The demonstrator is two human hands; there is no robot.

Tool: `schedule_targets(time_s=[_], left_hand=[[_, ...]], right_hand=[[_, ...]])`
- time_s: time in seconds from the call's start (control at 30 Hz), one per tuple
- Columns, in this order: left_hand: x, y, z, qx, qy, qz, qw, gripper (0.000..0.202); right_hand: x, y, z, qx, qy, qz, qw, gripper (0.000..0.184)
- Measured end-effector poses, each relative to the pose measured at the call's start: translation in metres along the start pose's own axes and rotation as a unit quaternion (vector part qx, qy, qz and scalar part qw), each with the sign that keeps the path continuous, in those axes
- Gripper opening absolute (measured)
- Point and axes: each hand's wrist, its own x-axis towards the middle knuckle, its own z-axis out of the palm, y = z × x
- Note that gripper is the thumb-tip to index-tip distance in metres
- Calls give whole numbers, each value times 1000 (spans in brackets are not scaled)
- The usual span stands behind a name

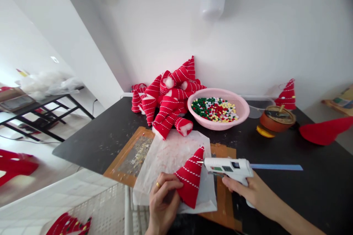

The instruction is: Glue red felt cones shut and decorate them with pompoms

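My left hand point(162, 200) grips a red cone with white stitched stripes point(190, 176) by its lower edge, holding it over a sheet of white paper point(168, 158). My right hand point(252, 191) is wrapped round the handle of a white glue gun point(228, 167). The gun's nozzle points left and touches the cone near its tip. A ring shows on one finger of my left hand.
A heap of similar red striped cones point(168, 99) lies at the back of the black table point(303, 191). Beside it stands a pink basket point(242, 112) of small coloured pompoms point(215, 109), then a brown round container point(276, 119) and a single cone point(287, 95). A white crate point(107, 205) is at lower left.
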Motion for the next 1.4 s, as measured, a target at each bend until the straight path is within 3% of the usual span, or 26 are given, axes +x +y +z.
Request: schedule_targets(time_s=[0.93,1.23,1.4], left_hand=[[0,1,0,4,4,-14,1000,18],[0,0,0,0,6,-20,1000,20],[-1,-1,0,-2,3,-14,1000,20]], right_hand=[[0,2,-1,-4,6,5,1000,30],[-1,-4,1,50,-26,40,998,38],[2,-2,-2,126,-88,97,983,51]])
